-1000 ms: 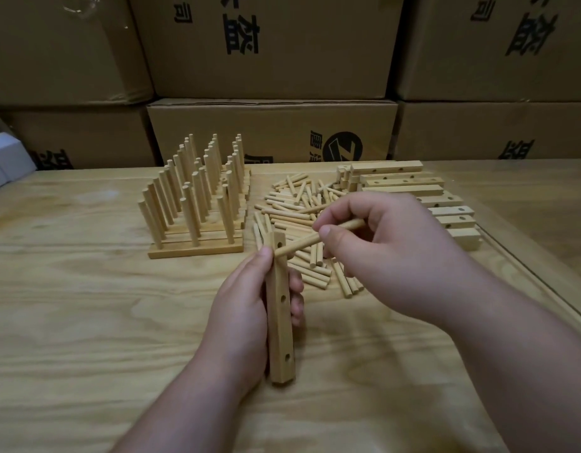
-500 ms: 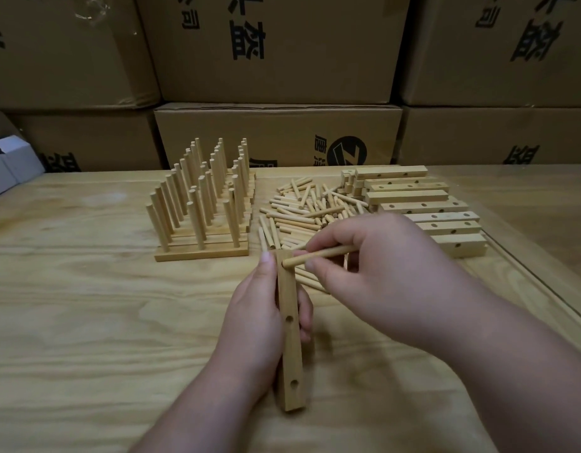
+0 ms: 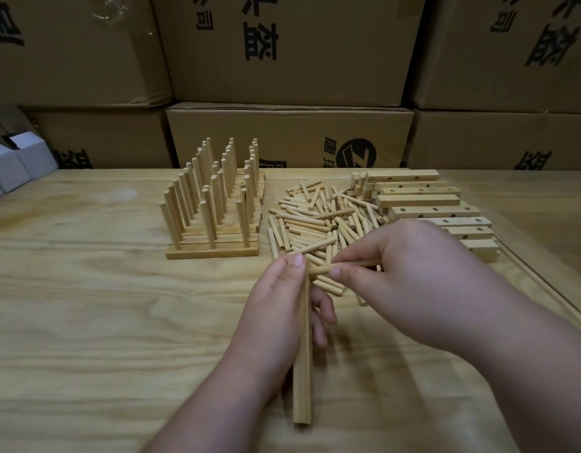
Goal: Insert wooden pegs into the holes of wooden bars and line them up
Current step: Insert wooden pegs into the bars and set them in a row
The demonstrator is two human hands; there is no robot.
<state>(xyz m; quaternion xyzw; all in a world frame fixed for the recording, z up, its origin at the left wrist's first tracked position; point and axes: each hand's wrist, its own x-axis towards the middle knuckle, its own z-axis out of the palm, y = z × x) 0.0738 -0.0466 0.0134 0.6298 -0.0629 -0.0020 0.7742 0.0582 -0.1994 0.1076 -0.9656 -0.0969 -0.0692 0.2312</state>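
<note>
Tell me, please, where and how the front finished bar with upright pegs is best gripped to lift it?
Pinch the front finished bar by its two short ends, coming from the sides. Upright pegs fill its top, and another bar sits close behind, so the ends are probably the freest faces.

On the worktop (image 3: 86, 315), the finished bars with pegs (image 3: 214, 207) stand far left of centre. The loose pegs (image 3: 315, 220) lie just right of them, and the empty bars (image 3: 426, 207) right of those. Cardboard boxes (image 3: 289, 135) are stacked behind, small boxes (image 3: 11, 161) at far left.
</note>
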